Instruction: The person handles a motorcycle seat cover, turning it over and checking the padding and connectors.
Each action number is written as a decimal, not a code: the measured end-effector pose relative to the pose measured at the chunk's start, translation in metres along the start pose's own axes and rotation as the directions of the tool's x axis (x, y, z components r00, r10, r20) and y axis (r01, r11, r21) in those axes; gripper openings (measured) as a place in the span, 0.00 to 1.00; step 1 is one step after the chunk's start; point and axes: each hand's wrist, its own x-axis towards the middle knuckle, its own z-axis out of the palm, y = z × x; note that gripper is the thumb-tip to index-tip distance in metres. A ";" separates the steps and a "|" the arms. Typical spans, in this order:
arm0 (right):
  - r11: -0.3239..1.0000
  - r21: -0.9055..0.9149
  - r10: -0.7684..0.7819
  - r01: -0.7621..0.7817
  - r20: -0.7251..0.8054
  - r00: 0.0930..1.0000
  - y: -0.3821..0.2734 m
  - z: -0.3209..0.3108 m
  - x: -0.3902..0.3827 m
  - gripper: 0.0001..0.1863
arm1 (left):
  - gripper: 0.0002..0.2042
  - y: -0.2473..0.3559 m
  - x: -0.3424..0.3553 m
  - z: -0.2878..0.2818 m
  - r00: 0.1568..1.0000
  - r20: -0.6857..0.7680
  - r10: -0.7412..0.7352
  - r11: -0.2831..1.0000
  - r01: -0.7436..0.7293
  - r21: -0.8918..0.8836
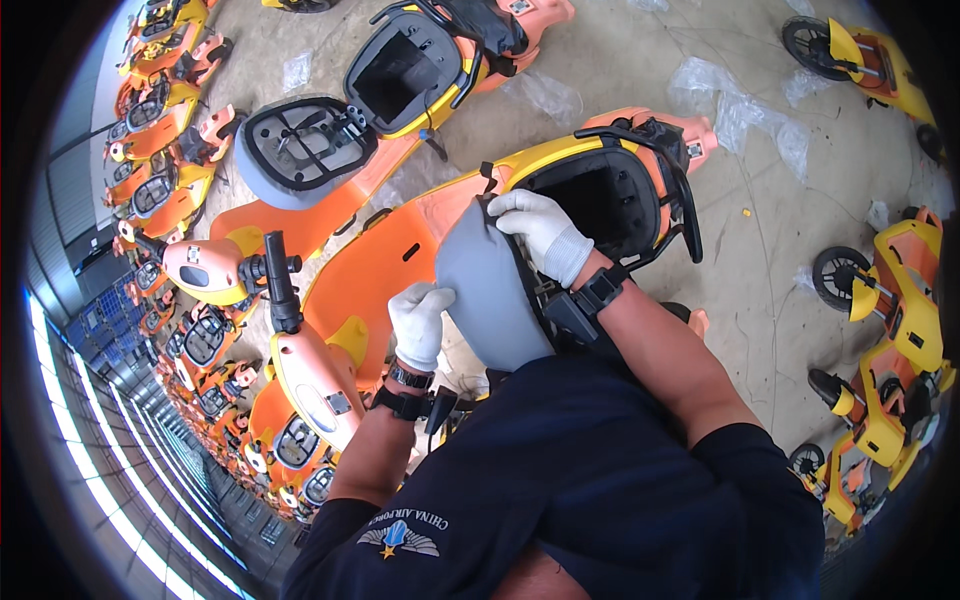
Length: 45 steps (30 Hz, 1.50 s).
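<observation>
A grey scooter seat (492,295) stands tilted up against my front, its black underside edge facing right. My right hand (540,232), in a white glove, closes over the seat's far edge, with its fingertips curled onto the grey cover. On the left, my gloved left hand (418,318) is closed, thumb and fingers pinched together right against the seat's left edge. Whatever may be between those fingers is too small to tell. Behind the seat, the open black storage box (640,200) of the yellow and orange scooter (375,262) shows.
A second scooter with its grey seat (305,150) flipped open stands beyond. The near scooter's black handlebar grip (282,285) rises left of my left hand. Clear plastic sheets (745,115) lie on the concrete floor. Yellow scooter bodies (905,295) stand at right; rows of scooters fill the left.
</observation>
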 end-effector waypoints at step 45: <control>0.947 -0.005 0.315 -0.322 0.231 0.921 0.006 -0.024 -0.061 0.13 | 0.13 -0.017 -0.002 0.005 0.975 0.134 -0.179 0.936 0.211 -0.283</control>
